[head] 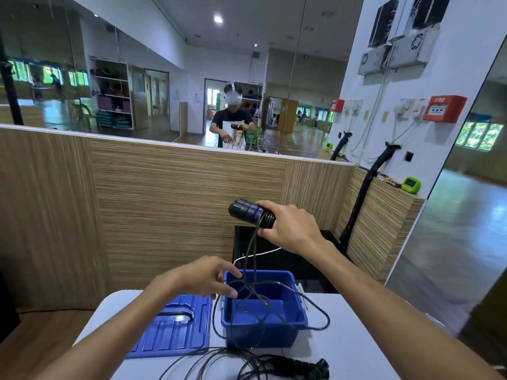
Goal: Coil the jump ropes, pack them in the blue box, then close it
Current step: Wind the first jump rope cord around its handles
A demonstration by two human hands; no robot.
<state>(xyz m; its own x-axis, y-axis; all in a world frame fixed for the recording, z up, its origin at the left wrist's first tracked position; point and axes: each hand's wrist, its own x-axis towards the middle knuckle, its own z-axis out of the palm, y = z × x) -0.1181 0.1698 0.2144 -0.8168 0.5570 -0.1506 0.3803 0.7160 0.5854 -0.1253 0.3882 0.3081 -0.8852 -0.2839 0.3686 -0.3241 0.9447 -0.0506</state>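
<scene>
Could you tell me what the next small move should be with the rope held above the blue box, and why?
Probably the open left hand should catch the black rope cord hanging from the black handles gripped by the right hand and gather a loop: the cord trails loosely into and over the open blue plastic box, uncoiled.

two jump ropes [248, 270], one blue box [263, 325], one lid [172, 327]

The one word that reads clearly is "FIRE", in white letters on top of the red alarm box [444, 108] fixed to the white wall at the right of the frame. The small print on its white panel is too blurred to read.
</scene>
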